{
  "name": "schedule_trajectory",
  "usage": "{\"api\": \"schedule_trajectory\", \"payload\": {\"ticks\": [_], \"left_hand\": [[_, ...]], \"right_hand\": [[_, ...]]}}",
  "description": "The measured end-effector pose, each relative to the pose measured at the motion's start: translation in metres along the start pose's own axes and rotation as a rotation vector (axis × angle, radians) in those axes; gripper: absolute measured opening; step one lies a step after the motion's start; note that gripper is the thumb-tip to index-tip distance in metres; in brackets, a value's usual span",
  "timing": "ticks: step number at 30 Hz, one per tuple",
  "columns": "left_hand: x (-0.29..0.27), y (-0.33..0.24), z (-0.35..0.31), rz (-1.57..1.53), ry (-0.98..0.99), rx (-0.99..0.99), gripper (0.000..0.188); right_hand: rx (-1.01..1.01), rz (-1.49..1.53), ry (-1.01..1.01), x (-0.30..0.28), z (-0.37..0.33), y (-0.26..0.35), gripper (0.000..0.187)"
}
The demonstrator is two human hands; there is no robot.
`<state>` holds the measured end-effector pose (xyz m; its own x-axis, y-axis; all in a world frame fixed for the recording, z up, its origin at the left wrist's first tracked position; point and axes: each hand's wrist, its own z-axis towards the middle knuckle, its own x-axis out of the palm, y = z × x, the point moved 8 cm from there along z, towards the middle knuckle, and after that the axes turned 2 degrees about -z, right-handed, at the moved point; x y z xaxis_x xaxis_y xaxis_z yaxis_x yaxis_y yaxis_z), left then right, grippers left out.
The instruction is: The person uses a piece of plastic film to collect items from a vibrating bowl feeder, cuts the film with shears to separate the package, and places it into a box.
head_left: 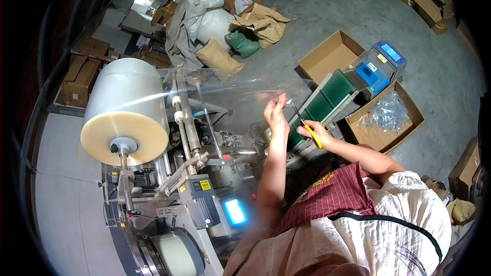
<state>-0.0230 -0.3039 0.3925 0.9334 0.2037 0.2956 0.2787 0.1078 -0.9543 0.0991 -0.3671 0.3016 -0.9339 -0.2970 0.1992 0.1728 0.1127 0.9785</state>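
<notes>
- Scissors (303,121) first: yellow handles, dark blades, right in front of the person's chest, over the near end of the green conveyor belt (332,92).
- Long axis runs on a slant, handles at the lower right, blades heading up and to the left. So the tips point away from the body, toward the other hand.
- Right hand (320,134) has its fingers curled around those yellow handles, so yeah, it's gripping them. Can't tell how far apart the blades are.
- Left hand (276,115) is raised just left of the tips, fingers up and bunched together. Looks like it's pinching the loose edge of the clear film (232,87), though the see-through stuff makes the exact contact hard to call.
- That film stretches sideways, from the big roll (125,102) on the left, across the metal rollers (186,107), over to the left hand.
- Blue-topped unit (372,76) sits by the belt's far end, with an open carton (319,61) on one side and another carton (371,135) holding clear packets (388,113) on the other.
- Lit screen (235,211) glows below the left forearm.
</notes>
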Motion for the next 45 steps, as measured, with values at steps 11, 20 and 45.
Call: {"api": "schedule_trajectory", "payload": {"ticks": [11,20,45], "left_hand": [[0.007,-0.002,-0.003,0.023,-0.011,-0.011,0.021],[0.019,-0.011,-0.010,0.073,-0.059,0.051,0.019],[0.020,-0.010,-0.008,0.060,-0.071,0.058,0.016]], "right_hand": [[-0.056,0.141,-0.070,0.006,0.022,0.027,0.048],[-0.150,-0.152,-0.183,-0.010,0.027,0.024,0.034],[-0.178,-0.199,0.027,-0.027,0.050,0.039,0.054]]}}
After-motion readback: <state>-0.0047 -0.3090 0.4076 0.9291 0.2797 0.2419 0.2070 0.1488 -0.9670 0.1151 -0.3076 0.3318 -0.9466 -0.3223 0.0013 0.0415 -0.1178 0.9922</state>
